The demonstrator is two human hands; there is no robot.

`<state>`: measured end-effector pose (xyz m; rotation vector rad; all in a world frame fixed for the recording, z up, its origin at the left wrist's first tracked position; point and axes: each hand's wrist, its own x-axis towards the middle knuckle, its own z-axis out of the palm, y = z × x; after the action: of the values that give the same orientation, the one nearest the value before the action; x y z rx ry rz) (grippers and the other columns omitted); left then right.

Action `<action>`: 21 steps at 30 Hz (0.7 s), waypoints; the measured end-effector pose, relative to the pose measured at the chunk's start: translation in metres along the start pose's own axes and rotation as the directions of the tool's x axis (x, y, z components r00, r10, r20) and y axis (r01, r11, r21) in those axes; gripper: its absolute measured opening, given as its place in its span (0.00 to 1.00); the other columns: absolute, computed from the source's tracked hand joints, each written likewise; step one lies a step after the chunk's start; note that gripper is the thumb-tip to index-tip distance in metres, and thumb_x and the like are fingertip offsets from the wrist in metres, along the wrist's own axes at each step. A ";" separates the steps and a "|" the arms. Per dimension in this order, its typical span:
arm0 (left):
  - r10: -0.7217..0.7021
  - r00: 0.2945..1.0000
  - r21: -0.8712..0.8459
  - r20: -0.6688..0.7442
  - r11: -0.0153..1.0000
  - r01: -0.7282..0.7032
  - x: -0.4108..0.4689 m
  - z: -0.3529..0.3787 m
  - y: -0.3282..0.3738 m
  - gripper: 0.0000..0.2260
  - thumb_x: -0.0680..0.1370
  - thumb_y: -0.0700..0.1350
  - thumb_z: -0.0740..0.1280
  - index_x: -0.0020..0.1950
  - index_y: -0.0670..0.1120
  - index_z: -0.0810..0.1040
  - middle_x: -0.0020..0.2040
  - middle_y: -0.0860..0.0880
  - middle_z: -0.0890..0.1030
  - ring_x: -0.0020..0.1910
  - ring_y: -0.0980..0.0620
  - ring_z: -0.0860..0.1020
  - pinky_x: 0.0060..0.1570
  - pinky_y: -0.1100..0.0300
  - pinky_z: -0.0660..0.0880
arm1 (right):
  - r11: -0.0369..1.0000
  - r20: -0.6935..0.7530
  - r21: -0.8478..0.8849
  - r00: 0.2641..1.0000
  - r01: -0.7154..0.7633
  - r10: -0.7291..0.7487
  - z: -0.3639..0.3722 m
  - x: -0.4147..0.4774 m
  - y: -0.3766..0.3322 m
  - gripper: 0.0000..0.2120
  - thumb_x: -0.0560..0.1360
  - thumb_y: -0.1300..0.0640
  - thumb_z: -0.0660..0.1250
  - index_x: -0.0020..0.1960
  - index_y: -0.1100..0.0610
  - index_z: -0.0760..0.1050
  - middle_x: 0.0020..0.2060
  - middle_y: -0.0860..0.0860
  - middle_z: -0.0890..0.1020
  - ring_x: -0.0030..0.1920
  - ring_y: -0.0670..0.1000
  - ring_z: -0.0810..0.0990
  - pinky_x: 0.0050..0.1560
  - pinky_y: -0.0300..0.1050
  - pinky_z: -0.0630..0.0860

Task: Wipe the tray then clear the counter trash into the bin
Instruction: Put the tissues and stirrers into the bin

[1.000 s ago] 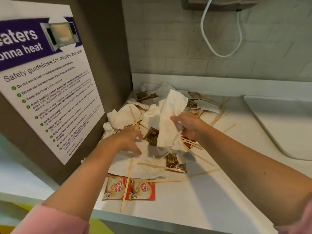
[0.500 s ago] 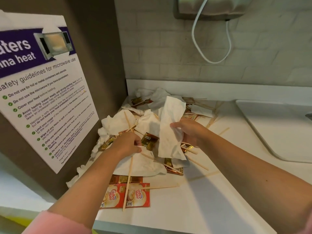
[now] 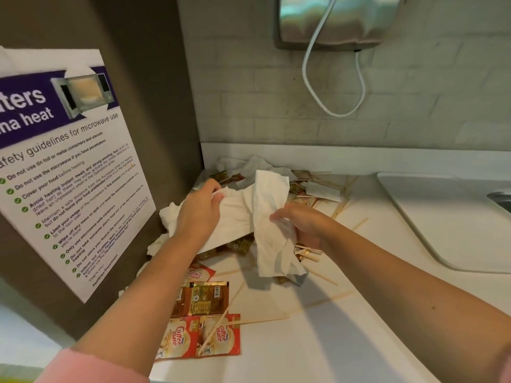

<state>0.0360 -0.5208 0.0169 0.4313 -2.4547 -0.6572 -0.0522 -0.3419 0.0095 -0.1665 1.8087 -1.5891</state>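
Observation:
A heap of trash fills the counter's back left corner: crumpled white paper towels (image 3: 243,208), brown and red sachets (image 3: 204,299) and thin wooden stir sticks (image 3: 326,277). My left hand (image 3: 200,214) grips a bunch of the white towels, lifted off the heap. My right hand (image 3: 301,225) holds another crumpled towel that hangs down over the sachets, with stick ends poking out under the palm. No tray and no bin are in view.
The white counter (image 3: 331,341) runs toward me. A brown cabinet side with a microwave safety poster (image 3: 69,172) walls the left. A white sink surround (image 3: 442,217) lies at right. A metal dispenser with a looping white cable (image 3: 329,20) hangs above.
My left hand has risen from the heap with a bunch of towels, uncovering more sachets below. My right hand keeps its towel, and the view has tilted up.

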 end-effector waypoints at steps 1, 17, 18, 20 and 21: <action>-0.028 0.999 -0.012 -0.022 1.000 0.027 0.002 -0.002 0.002 0.09 0.82 0.45 0.57 0.58 0.45 0.73 0.52 0.44 0.80 0.46 0.50 0.76 0.42 0.59 0.69 | 0.999 -0.023 0.031 0.999 0.022 -0.022 0.000 -0.001 -0.001 0.11 0.75 0.61 0.66 0.57 0.61 0.73 0.58 0.60 0.78 0.57 0.59 0.79 0.61 0.56 0.75; -0.213 0.972 -0.460 -0.098 0.876 0.145 -0.002 0.008 0.052 0.15 0.80 0.36 0.59 0.65 0.47 0.67 0.48 0.51 0.73 0.47 0.52 0.75 0.48 0.60 0.70 | 0.939 0.020 0.259 0.971 0.226 -0.240 0.026 0.001 -0.015 0.14 0.79 0.59 0.61 0.63 0.61 0.72 0.53 0.55 0.83 0.52 0.54 0.82 0.50 0.47 0.80; -0.182 0.980 -0.467 -0.079 0.875 0.125 -0.003 0.010 0.054 0.14 0.80 0.36 0.59 0.63 0.48 0.67 0.45 0.54 0.73 0.42 0.55 0.74 0.45 0.61 0.70 | 0.939 0.025 0.265 0.972 0.220 -0.235 0.026 -0.001 -0.014 0.13 0.80 0.59 0.60 0.62 0.60 0.73 0.51 0.54 0.83 0.48 0.52 0.83 0.43 0.43 0.81; -0.150 0.989 -0.494 -0.015 0.861 0.123 -0.005 0.013 0.059 0.10 0.81 0.38 0.57 0.59 0.50 0.66 0.41 0.58 0.70 0.36 0.60 0.70 0.38 0.64 0.69 | 0.943 0.011 0.254 0.974 0.214 -0.224 0.023 -0.003 -0.011 0.12 0.80 0.58 0.60 0.63 0.57 0.72 0.51 0.54 0.83 0.45 0.51 0.83 0.39 0.41 0.80; -0.145 0.989 -0.509 0.024 0.850 0.137 -0.005 0.014 0.061 0.08 0.81 0.40 0.56 0.59 0.50 0.67 0.41 0.57 0.71 0.36 0.60 0.70 0.37 0.64 0.68 | 0.947 -0.007 0.242 0.976 0.213 -0.218 0.020 -0.003 -0.010 0.14 0.80 0.57 0.61 0.65 0.57 0.72 0.53 0.54 0.82 0.48 0.52 0.83 0.42 0.43 0.81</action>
<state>0.0225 -0.4631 0.0372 0.3979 -2.1276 -1.3179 -0.0422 -0.3588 0.0195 -0.2739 1.6083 -1.9397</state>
